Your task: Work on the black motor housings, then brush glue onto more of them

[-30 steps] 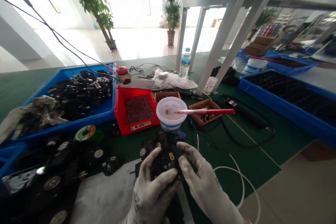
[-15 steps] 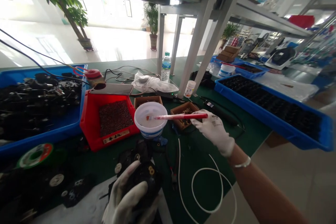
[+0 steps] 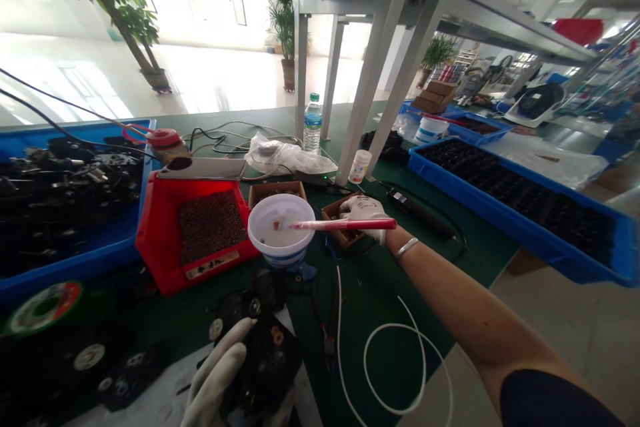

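Note:
My left hand (image 3: 215,377), in a white glove, grips a black plastic housing (image 3: 267,367) low in the view; a brass-coloured ring pair (image 3: 277,335) shows on its top. My right hand (image 3: 363,209), also gloved, reaches into a small cardboard box (image 3: 332,213) of small brass-coloured rings. Its fingers are drawn together, and their tips are partly hidden. In front of that hand, a red-handled brush (image 3: 357,224) lies across the rim of a white tub (image 3: 281,255), bristles over the inside. Other black parts (image 3: 245,303) lie just beyond the held housing.
Left stand a red bin (image 3: 150,240) of brown granules and a blue tray (image 3: 147,173) of black parts. A white tube (image 3: 395,325) and cutters (image 3: 329,340) lie centre right. Metal posts (image 3: 367,73) rise behind. Another blue tray (image 3: 520,227) is at right.
My right hand has moved forward and left into the cardboard box, past the brush handle. My left hand still holds the housing. The view has shifted slightly.

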`<action>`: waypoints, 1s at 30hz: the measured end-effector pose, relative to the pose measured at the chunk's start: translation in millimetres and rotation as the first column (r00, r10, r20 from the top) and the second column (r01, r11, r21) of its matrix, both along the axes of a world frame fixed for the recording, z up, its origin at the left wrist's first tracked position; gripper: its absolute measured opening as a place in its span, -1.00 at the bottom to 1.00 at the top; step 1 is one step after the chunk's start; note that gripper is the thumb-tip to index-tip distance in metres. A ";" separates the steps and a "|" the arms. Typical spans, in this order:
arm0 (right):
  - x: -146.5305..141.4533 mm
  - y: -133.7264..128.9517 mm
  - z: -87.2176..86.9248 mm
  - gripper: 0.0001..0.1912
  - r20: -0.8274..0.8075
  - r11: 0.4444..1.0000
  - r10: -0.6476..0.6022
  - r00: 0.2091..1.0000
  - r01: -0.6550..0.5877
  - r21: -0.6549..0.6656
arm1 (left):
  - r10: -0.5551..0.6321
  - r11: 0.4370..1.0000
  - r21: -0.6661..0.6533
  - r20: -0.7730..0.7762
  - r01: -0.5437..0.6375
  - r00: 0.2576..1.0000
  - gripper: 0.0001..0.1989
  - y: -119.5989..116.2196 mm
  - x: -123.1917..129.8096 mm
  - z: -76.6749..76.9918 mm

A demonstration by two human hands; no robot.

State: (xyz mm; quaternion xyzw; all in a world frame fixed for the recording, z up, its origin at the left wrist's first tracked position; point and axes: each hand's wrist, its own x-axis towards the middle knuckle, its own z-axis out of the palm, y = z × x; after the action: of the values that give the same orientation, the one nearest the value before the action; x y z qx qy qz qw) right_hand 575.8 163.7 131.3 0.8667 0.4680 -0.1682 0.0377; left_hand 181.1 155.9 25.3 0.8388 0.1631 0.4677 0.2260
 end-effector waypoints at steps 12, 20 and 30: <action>-1.7 -11.9 1.5 -0.74 0.033 0.986 -0.030 0.999 0.025 0.162 | 0.187 0.981 -0.040 -0.008 -0.187 0.982 -0.24 -27.3 29.5 42.3; -49.4 -108.2 -0.9 -0.64 -0.152 0.814 -0.129 0.980 0.192 0.548 | 0.167 0.984 -0.059 -0.032 -0.169 0.985 -0.47 -26.6 26.4 48.0; -204.1 -124.8 19.9 -0.86 0.203 0.354 0.530 0.823 -0.432 0.830 | 0.131 0.989 0.085 -0.117 -0.121 0.984 -0.80 -33.7 22.5 54.6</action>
State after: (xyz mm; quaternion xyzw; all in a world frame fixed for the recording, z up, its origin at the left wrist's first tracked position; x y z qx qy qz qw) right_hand 371.8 38.9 151.2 0.5845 0.7220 0.0573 -0.3657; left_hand 203.6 122.2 79.9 0.8621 0.2109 0.4346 0.1527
